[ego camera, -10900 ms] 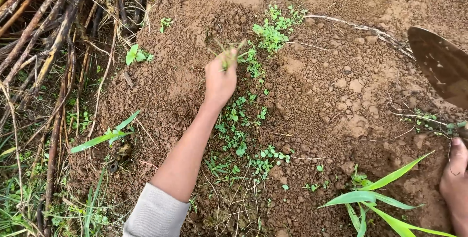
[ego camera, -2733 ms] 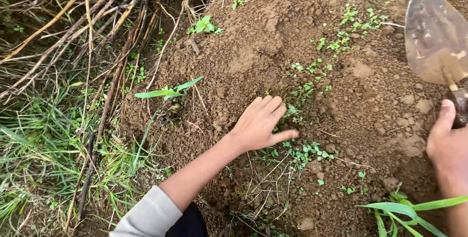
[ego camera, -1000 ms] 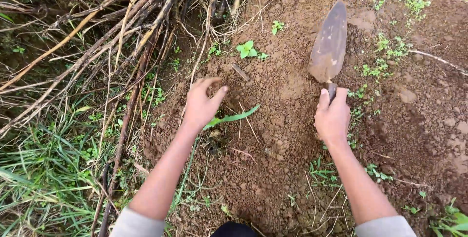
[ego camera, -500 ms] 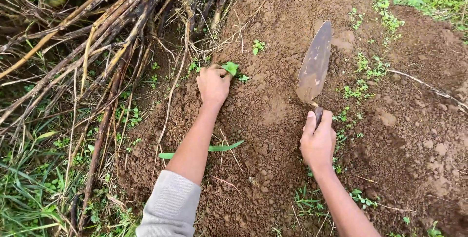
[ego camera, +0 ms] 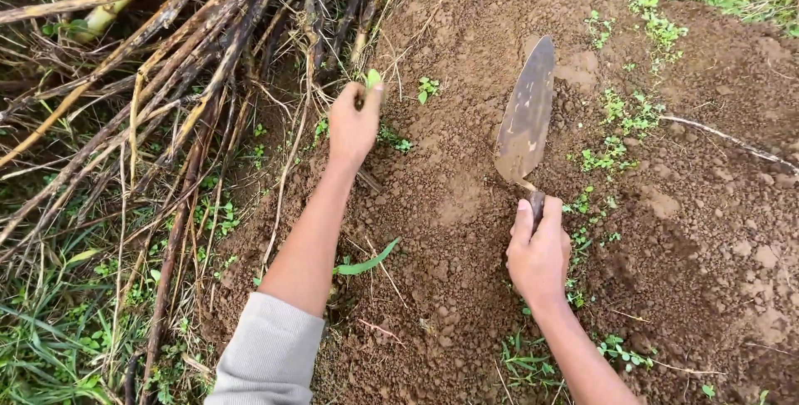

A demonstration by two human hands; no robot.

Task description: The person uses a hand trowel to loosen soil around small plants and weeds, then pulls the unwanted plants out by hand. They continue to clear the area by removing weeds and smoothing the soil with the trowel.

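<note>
Brown soil [ego camera: 466, 205], dry stalks [ego camera: 166, 64], grass [ego camera: 50, 347]

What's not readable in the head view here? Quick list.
- Small green weed: only a leaf tip shows above the left hand; stem and roots are hidden by the fingers.
- Trowel handle: covered by the right hand; its shape is unknown.
- Dry stalks: cut off by the top and left edges.

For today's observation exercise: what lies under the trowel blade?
Bare brown soil shows all round the trowel blade, held by the right hand. The ground directly beneath the blade is covered, so whether it touches cannot be told.
</note>
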